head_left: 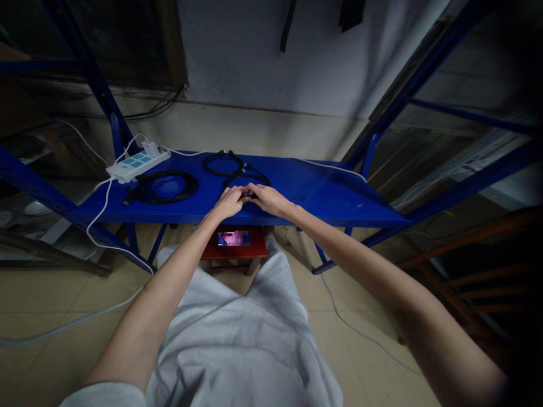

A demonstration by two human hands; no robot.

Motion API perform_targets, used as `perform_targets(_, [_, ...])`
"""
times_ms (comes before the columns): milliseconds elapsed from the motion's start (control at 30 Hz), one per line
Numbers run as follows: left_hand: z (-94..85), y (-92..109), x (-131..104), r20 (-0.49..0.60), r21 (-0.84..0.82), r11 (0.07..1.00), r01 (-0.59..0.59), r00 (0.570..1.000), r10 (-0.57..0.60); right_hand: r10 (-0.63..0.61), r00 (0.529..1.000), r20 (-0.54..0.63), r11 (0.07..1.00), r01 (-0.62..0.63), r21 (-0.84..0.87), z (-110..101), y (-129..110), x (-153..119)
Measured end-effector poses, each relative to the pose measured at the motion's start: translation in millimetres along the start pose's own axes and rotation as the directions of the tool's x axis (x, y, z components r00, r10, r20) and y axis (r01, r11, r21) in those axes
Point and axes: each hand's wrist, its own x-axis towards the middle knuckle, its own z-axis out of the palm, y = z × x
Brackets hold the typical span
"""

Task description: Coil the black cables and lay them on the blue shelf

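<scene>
Close together at the front of a blue shelf (322,192), both my hands are on a coiled black cable (259,176). My left hand (231,202) has its fingers closed on the near side of the loop. From the other side my right hand (269,199) pinches the same part, its fingertips nearly meeting the left ones. What exactly lies between the fingertips is partly hidden. Just behind is a smaller black cable coil (223,164) with connector ends beside it. A larger black cable coil (165,187) lies flat to the left.
A white power strip (138,164) with plugs sits at the shelf's left end, its white cord (100,212) hanging over the front. Below the shelf, a red-brown stool (212,249) carries a lit phone (235,238). Blue metal posts (369,155) frame the shelf; a wooden chair (479,280) stands right.
</scene>
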Motion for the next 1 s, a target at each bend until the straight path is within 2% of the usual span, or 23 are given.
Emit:
perform_targets(200, [3.0, -2, 2, 0.001, 0.029, 0.999, 0.033, 0.999, -0.033, 0.025, 0.998, -0.055, 0.95, -0.007, 0.313, 4, 4, 0])
perform_targets(367, [1.2, -2, 3, 0.002, -0.019, 0.999, 0.038, 0.999, -0.038, 0.059, 0.995, -0.08, 0.907, -0.02, 0.42, 6, 7, 2])
perform_targets(500, [-1.1, -4, 3, -0.01, -0.104, 0.994, 0.034, 0.999, -0.035, 0.072, 0.996, -0.057, 0.867, -0.034, 0.496, 12, 14, 4])
perform_targets(600, [-0.7, -6, 4, -0.029, -0.152, 0.988, 0.023, 0.999, -0.028, 0.05, 0.997, -0.051, 0.861, -0.017, 0.509, 18, 18, 5])
perform_targets(800, [2.8, -9, 5, -0.077, -0.208, 0.978, 0.001, 0.997, -0.017, -0.03, 0.998, -0.046, 0.909, 0.047, 0.413, 23, 17, 5])
perform_targets(1000, [3.0, -9, 5, -0.086, -0.232, 0.973, -0.001, 0.996, -0.02, -0.04, 0.998, -0.047, 0.907, 0.056, 0.418, 25, 14, 3])
